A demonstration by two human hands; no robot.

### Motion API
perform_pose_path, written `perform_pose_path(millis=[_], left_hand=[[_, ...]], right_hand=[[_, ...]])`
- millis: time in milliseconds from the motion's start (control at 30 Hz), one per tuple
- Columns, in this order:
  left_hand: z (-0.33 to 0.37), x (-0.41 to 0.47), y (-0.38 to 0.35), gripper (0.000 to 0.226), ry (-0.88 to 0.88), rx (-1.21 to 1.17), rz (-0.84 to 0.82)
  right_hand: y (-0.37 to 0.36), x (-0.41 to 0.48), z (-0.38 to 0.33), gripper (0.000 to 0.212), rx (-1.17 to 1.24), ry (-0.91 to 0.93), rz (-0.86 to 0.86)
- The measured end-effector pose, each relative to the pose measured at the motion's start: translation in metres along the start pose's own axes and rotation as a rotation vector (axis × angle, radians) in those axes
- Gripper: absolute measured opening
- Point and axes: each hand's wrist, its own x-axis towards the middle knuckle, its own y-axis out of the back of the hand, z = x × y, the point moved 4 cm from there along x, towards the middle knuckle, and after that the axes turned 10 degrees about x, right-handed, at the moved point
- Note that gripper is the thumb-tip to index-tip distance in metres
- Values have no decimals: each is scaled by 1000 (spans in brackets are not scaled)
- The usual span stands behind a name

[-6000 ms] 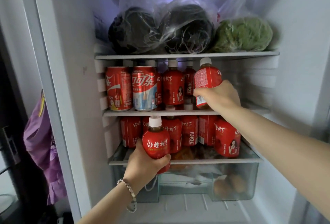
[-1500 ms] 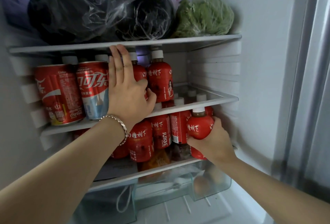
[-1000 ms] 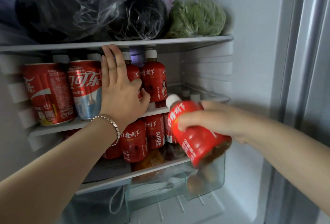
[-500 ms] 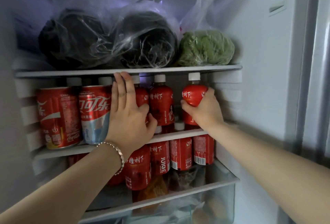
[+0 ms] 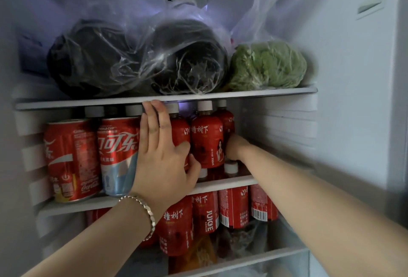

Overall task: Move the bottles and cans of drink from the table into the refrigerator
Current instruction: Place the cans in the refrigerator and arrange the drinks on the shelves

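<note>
The middle refrigerator shelf point(image 5: 231, 181) carries two red cola cans point(image 5: 72, 159) on the left and red juice bottles with white caps to their right. My left hand point(image 5: 163, 155) presses flat against one front bottle point(image 5: 180, 130), fingers straight up, thumb beside it. My right hand point(image 5: 234, 146) reaches past another front bottle point(image 5: 206, 142) and grips a red juice bottle point(image 5: 228, 123) further back on the shelf; its fingers are mostly hidden. More red juice bottles point(image 5: 205, 214) stand on the shelf below.
The top shelf point(image 5: 276, 92) holds dark produce in clear plastic bags point(image 5: 136, 60) and a bagged green cabbage point(image 5: 267, 66). The white refrigerator side wall point(image 5: 344, 82) is on the right. A clear drawer front point(image 5: 287, 263) sits at the bottom.
My right hand lifted a juice bottle from the lower shelf's right end, then pushed it deep into the middle shelf behind the front row. My left hand stayed flat on its bottle.
</note>
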Motion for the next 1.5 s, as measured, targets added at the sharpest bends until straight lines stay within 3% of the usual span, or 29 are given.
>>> perform_pose_path(millis=[200,400,467,567,633,700,767,833,867,933,1000,1067,1167,1333,1500], left_hand=[[1,-1,1,34,-4,29,-5],[1,0,0,35,-7,31,-15],[1,0,1,35,-8,29,-16],[1,1,1,35,-6,21,-18],[2,0,2,35,-6,31,-35],[2,0,2,34,0,47,-59],[2,-1,4,31,10,43,-81],[0,0,2,28,20,45,-81],[1,0,3,28,19,40,-82],[1,0,3,28,23,31,-78],[1,0,3,28,27,36,-79],[2,0,3,28,24,35,-80],[2,0,3,27,16,30,-76],[1,0,3,26,13,19,-87],[1,0,3,24,11,12,-88]], right_hand=[[-6,2,2,39,-152,104,-86],[-3,-7,0,40,-105,122,-81],[3,-12,-2,37,-24,109,-3],[26,-42,1,32,325,111,295],[30,-85,1,35,513,246,489],[23,-138,1,28,602,583,714],[-1,-176,4,25,404,953,765],[-41,-179,23,24,115,1080,645],[-54,-173,35,23,40,1011,554],[-65,-153,58,21,74,630,488],[-72,-135,75,44,275,241,347],[-80,-124,77,67,448,67,268],[-92,-116,65,83,585,-13,337],[-102,-103,63,88,787,-59,347],[-90,-124,68,91,674,23,335]])
